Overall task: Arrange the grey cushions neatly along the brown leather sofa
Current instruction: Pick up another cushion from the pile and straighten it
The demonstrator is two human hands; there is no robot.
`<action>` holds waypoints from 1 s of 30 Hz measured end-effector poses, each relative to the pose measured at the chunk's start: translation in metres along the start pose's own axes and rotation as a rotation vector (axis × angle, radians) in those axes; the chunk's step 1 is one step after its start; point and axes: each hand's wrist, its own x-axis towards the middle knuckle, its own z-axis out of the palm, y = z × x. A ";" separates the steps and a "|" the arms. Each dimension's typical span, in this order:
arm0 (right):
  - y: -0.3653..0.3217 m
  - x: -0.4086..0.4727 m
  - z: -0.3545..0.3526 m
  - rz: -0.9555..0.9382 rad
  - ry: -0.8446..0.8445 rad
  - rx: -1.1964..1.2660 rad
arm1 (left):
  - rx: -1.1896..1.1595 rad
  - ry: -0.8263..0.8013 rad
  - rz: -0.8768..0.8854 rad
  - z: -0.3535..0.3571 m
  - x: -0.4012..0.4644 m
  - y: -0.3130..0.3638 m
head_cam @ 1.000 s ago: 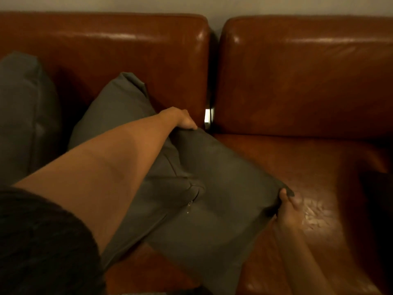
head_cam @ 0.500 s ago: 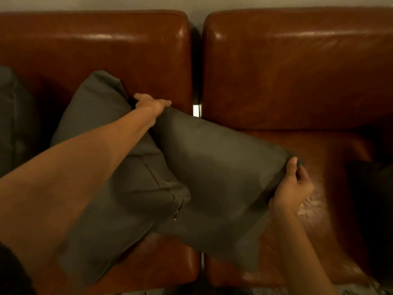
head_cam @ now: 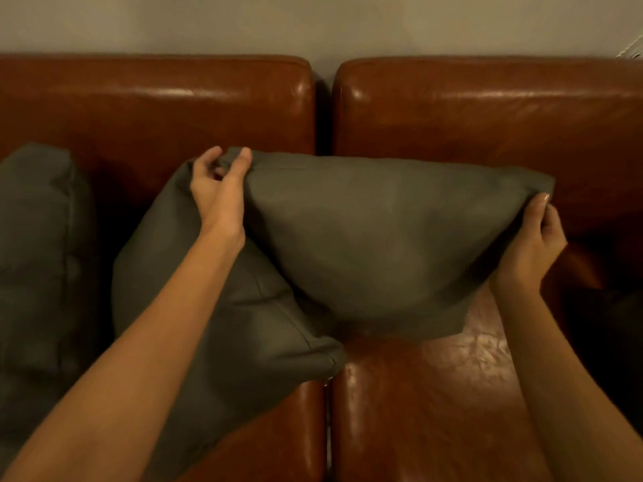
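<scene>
I hold a grey cushion (head_cam: 375, 238) up in front of the brown leather sofa (head_cam: 487, 109), over the gap between its two seats. My left hand (head_cam: 217, 189) pinches the cushion's top left corner. My right hand (head_cam: 532, 245) pinches its top right corner. The cushion hangs upright with its lower edge just above the seat. A second grey cushion (head_cam: 222, 325) leans on the left seat behind my left arm. A third grey cushion (head_cam: 38, 259) stands at the far left against the backrest.
The right seat (head_cam: 435, 394) has worn, scuffed leather in front of the held cushion. A dark shape (head_cam: 619, 325) lies at the far right edge of the seat. A pale wall (head_cam: 313, 26) runs behind the sofa.
Both hands have lifted the cushion from a slanted lie on the seat to an upright hang. It has moved right, toward the gap between the backrests.
</scene>
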 end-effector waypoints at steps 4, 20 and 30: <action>0.014 0.019 0.005 0.307 -0.150 -0.002 | 0.101 -0.314 -0.250 0.009 -0.002 -0.017; 0.001 0.075 -0.012 0.244 -0.085 0.079 | 0.053 -0.476 -0.336 0.054 -0.025 -0.010; -0.015 0.176 -0.098 0.140 0.001 0.052 | -0.013 -0.480 -0.267 0.164 -0.113 -0.032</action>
